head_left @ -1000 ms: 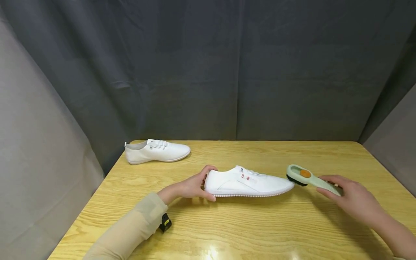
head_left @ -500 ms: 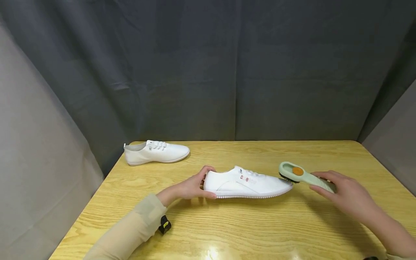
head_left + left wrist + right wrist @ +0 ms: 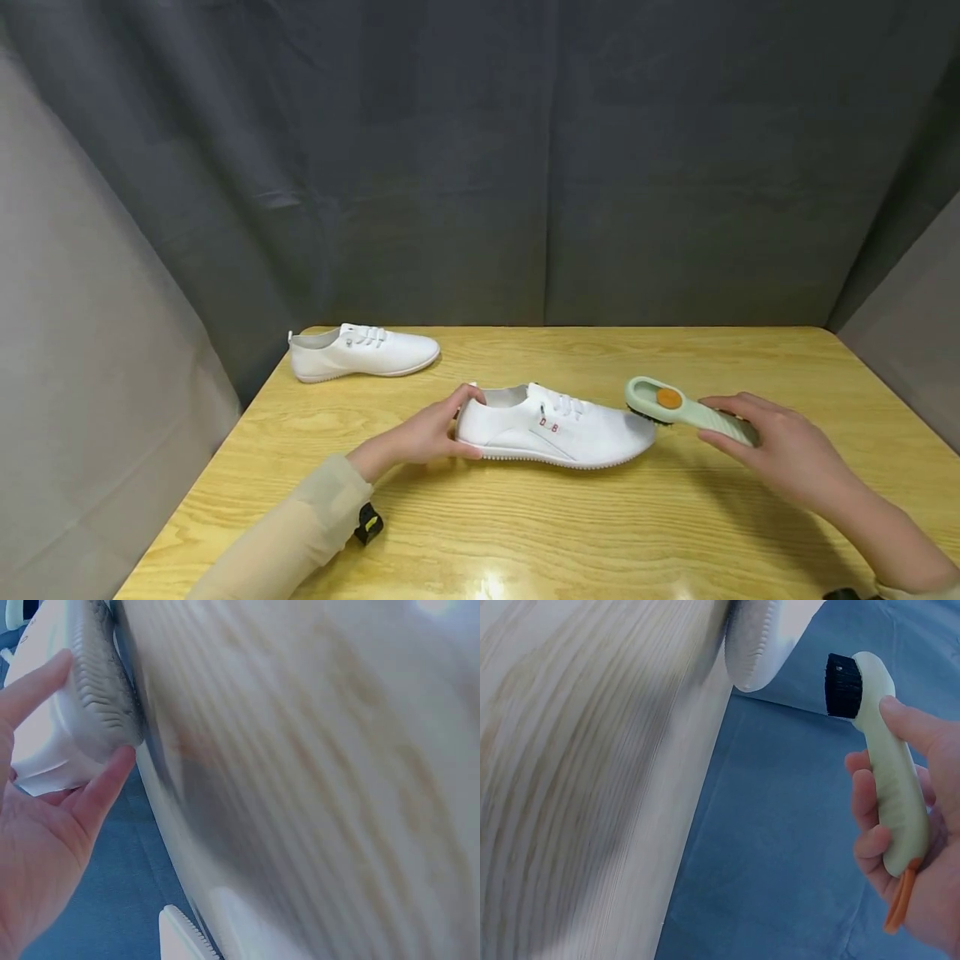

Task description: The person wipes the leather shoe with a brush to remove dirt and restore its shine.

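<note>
"As we scan from the left, what do we see?"
"A spare shoe (image 3: 367, 352) lies at the surface's (image 3: 540, 533) far left corner. Nearer, our left hand (image 3: 420, 435) grips the white shoe (image 3: 555, 432) by its heel; it seems raised."
"And beyond its toe?"
"The green brush (image 3: 693, 412), bristles (image 3: 842, 686) just apart from the toe, its handle grasped in our right hand (image 3: 787, 454)."
"How do we brush well?"
"We should brace the heel firmly, lay the bristles flat and stroke lightly, lest the toe swing."
</note>
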Available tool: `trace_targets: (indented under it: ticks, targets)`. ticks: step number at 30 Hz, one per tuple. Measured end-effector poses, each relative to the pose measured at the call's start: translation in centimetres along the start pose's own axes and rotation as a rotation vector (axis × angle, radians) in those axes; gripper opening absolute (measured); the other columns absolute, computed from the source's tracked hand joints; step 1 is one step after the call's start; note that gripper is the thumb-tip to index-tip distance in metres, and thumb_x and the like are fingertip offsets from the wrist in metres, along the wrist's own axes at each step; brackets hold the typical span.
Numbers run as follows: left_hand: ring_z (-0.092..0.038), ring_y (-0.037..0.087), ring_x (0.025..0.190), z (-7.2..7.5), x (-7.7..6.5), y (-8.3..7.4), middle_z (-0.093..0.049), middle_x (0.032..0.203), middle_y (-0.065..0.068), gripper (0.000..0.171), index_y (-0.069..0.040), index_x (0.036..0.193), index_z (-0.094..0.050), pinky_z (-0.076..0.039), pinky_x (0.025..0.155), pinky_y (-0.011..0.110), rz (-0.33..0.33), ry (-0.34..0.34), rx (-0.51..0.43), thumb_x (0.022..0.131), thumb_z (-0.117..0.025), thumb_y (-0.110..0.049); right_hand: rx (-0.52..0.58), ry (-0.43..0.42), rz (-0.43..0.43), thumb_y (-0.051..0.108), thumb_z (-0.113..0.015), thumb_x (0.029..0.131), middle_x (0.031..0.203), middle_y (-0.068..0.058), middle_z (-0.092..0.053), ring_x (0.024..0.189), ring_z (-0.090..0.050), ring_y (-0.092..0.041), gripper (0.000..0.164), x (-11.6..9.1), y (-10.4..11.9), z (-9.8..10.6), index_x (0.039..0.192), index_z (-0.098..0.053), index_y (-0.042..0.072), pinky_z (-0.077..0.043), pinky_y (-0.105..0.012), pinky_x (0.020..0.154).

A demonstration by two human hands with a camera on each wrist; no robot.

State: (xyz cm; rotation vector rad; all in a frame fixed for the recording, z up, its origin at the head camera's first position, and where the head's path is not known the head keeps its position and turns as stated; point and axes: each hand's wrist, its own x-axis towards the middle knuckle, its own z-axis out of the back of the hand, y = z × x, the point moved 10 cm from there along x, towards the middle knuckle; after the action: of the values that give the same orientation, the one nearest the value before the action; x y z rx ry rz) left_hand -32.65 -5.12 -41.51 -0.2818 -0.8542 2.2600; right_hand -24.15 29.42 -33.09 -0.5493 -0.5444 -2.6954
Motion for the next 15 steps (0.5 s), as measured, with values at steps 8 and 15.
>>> trace_targets:
  ticks: [8,15]
  targets:
    - [-0.053,0.017,0.089,-0.8,-0.7,-2.0,-0.051,0.121,0.007,0.052,-0.021,0.132,-0.040,-0.046,0.078,0.029,-0.120,0.052,0.194,0.091,-0.071,-0.019,0.005,-0.004,0.002,0.027,-0.080,0.081,0.096,0.002,-0.065,0.068,-0.045,-0.006,0.038,0.1,0.3,0.0,0.114,-0.069,0.012,-0.037,-0.028,0.054]
    - [-0.052,0.018,0.102,-0.9,-1.3,-1.7,-0.048,0.128,0.005,0.054,-0.025,0.139,-0.042,-0.045,0.086,0.032,-0.135,0.041,0.167,0.092,-0.069,-0.016,0.011,0.001,0.005,0.028,-0.080,0.081,0.096,0.004,-0.065,0.068,-0.046,-0.005,0.037,0.0,0.4,-0.5,0.113,-0.070,0.014,-0.038,-0.027,0.055]
